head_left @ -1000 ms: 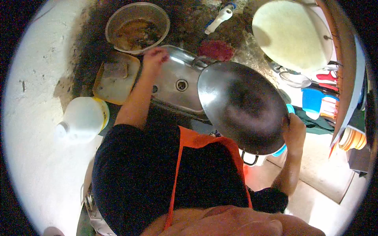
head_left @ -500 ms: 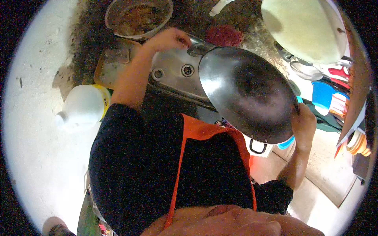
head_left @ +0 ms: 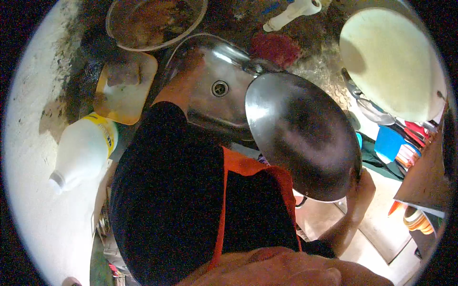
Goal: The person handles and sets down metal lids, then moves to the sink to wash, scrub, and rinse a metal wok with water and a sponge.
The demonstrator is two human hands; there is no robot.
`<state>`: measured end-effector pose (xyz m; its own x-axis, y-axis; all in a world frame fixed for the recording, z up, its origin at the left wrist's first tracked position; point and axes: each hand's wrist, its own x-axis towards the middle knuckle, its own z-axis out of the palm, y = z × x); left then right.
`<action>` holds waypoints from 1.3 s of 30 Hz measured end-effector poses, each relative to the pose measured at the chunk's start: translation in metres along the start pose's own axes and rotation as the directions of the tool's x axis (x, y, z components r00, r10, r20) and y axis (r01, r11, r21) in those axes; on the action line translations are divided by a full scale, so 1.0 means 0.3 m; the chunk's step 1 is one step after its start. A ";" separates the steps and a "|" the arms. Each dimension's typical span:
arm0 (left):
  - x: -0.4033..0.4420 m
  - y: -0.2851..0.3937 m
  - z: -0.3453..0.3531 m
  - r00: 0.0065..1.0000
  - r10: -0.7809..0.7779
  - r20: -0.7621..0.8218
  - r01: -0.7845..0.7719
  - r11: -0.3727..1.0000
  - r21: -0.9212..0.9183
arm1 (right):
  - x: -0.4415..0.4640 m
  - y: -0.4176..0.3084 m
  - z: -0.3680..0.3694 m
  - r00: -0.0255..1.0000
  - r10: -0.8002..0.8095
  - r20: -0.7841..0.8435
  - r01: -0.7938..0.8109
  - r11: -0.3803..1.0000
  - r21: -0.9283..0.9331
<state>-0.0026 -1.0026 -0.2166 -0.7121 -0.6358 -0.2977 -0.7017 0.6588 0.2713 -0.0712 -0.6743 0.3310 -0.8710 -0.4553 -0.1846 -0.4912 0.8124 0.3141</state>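
A large dark wok (head_left: 305,133) is tilted over the right side of the metal sink (head_left: 224,112), its rounded outer side facing me. My right hand (head_left: 361,188) grips its lower right edge, fingers partly hidden behind it. My left forearm reaches into the left part of the sink. There my left hand (head_left: 187,76) is smeared by motion and its fingers cannot be made out. Near it lies the round drain (head_left: 220,89) in the sink floor.
Left of the sink are a tray with a sponge-like block (head_left: 125,76), a white jug (head_left: 83,148) and a round basin (head_left: 112,28). Behind lie a reddish scrubbing pad (head_left: 275,49) and a white bottle (head_left: 291,16). At right stand a pale round board (head_left: 389,64) and a blue container (head_left: 389,143).
My left hand has moved from the sink's back rim down into the sink. A small round part left of the drain no longer shows. The wok sits lower in view; the view has shifted.
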 end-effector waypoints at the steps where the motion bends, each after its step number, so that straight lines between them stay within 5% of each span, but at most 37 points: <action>1: 0.009 0.002 0.019 1.000 -0.019 0.005 0.019 1.000 0.004 | -0.004 -0.002 -0.002 1.000 0.016 0.024 -0.015 1.000 -0.027; 4: -0.019 0.007 0.048 0.996 0.021 0.089 -0.021 1.000 0.003 | -0.018 0.009 0.001 1.000 0.004 0.016 -0.002 0.994 -0.107; 8: -0.193 0.044 0.037 0.935 0.218 0.278 -0.201 0.975 -0.091 | -0.044 0.030 0.018 0.997 -0.072 -0.040 0.072 0.997 0.016; 11: -0.299 0.088 -0.059 0.936 0.323 0.138 -0.245 0.882 -0.402 | -0.070 0.017 0.010 0.985 -0.131 -0.112 0.139 0.988 0.067; 13: -0.362 0.108 -0.166 0.966 0.246 -0.080 -0.215 0.594 -0.775 | -0.091 0.014 0.002 0.981 -0.139 -0.139 0.156 0.981 0.117; 14: -0.393 0.124 -0.234 0.982 0.174 -0.074 -0.131 0.342 -0.931 | -0.101 0.020 0.004 0.985 -0.120 -0.125 0.132 0.987 0.087; 15: -0.411 0.132 -0.297 0.986 0.130 0.102 0.110 -0.055 -0.992 | -0.114 0.026 0.005 0.989 -0.100 -0.111 0.107 0.993 0.059; 16: -0.420 0.127 -0.373 0.987 0.131 0.088 0.095 -0.049 -0.994 | -0.128 0.032 0.008 0.987 -0.097 -0.126 0.106 0.992 0.067; 18: -0.435 0.113 -0.576 0.976 0.078 -0.202 -0.182 -0.213 -0.960 | -0.150 0.041 0.015 0.978 -0.127 -0.167 0.142 0.986 0.082; 20: -0.444 0.096 -0.783 0.919 -0.129 -0.374 -0.394 -0.232 -0.889 | -0.178 0.038 0.011 0.962 -0.169 -0.216 0.191 0.978 0.085; 22: -0.422 0.020 -0.921 0.668 -0.112 -0.736 -0.526 0.628 -0.573 | -0.197 0.044 0.012 0.939 -0.211 -0.272 0.242 0.967 0.085; 23: -0.433 -0.016 -0.929 0.653 -0.106 -0.750 -0.537 0.633 -0.557 | -0.199 0.050 0.022 0.924 -0.253 -0.286 0.269 0.963 0.017; 24: -0.454 -0.046 -0.923 0.578 0.062 -0.814 -0.276 0.953 -0.124 | -0.203 0.056 0.027 0.908 -0.296 -0.296 0.293 0.955 -0.052; 26: -0.505 -0.054 -0.920 0.551 0.241 -0.799 0.102 0.931 0.351 | -0.229 0.049 0.024 0.835 -0.348 -0.426 0.391 0.920 0.015; 28: -0.591 -0.044 -0.907 0.908 0.224 -0.354 -0.161 0.967 0.200 | -0.249 0.054 0.032 0.834 -0.358 -0.421 0.385 0.923 -0.023; 30: -0.707 -0.017 -0.860 0.944 0.152 -0.292 -0.188 0.977 -0.100 | -0.269 0.061 0.044 0.818 -0.368 -0.442 0.410 0.912 0.000; 32: -0.823 0.017 -0.799 0.979 0.173 -0.104 -0.163 0.981 0.102 | -0.282 0.058 0.047 0.801 -0.370 -0.471 0.408 0.913 -0.022; 33: -0.909 0.019 -0.742 0.822 0.327 -0.465 -0.234 0.940 0.248 | -0.288 0.059 0.052 0.747 -0.421 -0.515 0.473 0.880 -0.033; 35: -1.075 0.002 -0.627 0.614 0.439 -0.656 -0.243 0.896 0.372 | -0.306 0.061 0.059 0.697 -0.497 -0.517 0.537 0.839 -0.083; 37: -1.116 -0.008 -0.531 0.956 0.209 -0.206 -0.180 0.972 0.154 | -0.282 0.070 0.073 0.647 -0.557 -0.521 0.573 0.806 -0.149; 39: -1.172 -0.012 -0.484 0.942 0.052 0.331 -0.070 0.997 0.044 | -0.280 0.075 0.080 0.634 -0.607 -0.479 0.600 0.777 -0.190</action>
<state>0.2469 -0.8398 0.0201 -0.6995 -0.4323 -0.5691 -0.6483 0.7189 0.2507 -0.0088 -0.6090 0.3313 -0.2578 -0.9563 0.1381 -0.9057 0.2890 0.3103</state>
